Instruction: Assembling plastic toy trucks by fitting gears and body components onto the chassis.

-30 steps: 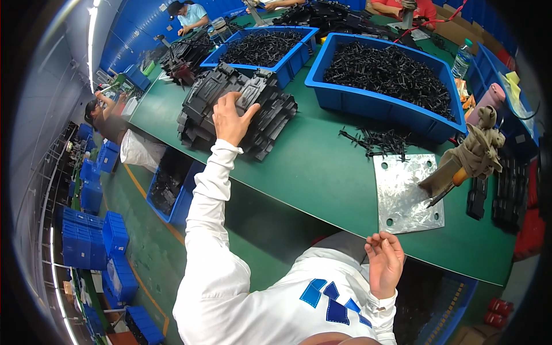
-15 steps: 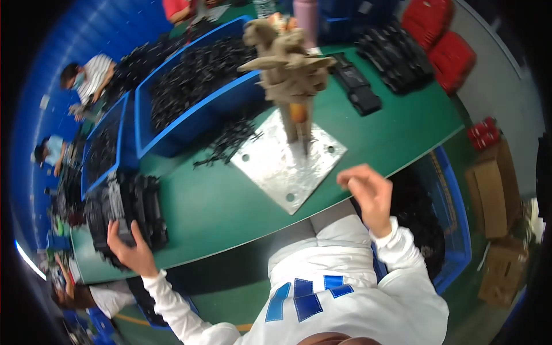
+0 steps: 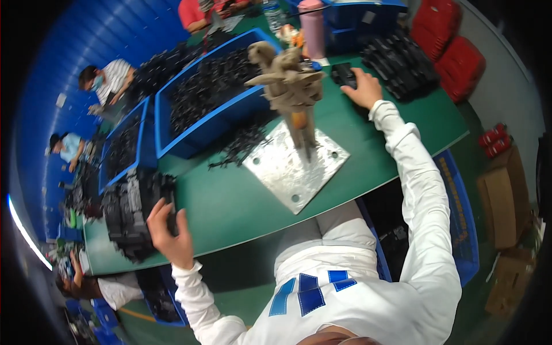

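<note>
My right hand (image 3: 366, 91) is stretched far across the table, its thumb and fingers closed round a long black plastic part (image 3: 343, 75) that lies flat there. The hand covers much of that part. My left hand (image 3: 171, 237) is raised with fingers apart and holds nothing. It is beside a stack of black plastic parts (image 3: 131, 215) at the table's left end. Between my hands a metal fixture with a taped, tan-wrapped top (image 3: 293, 92) stands on a square silver plate (image 3: 296, 172).
A blue bin (image 3: 210, 118) of small black pieces stands left of the fixture, with loose black pieces (image 3: 238, 146) by it. More black parts (image 3: 399, 63) are stacked at far right, near a pink bottle (image 3: 312, 29). Another blue bin (image 3: 463, 230) sits below the table edge. Several people work beyond.
My right hand has moved from the near table edge out to the long black part and closed on it. My left hand has come away from the left stack. The view has shifted slightly.
</note>
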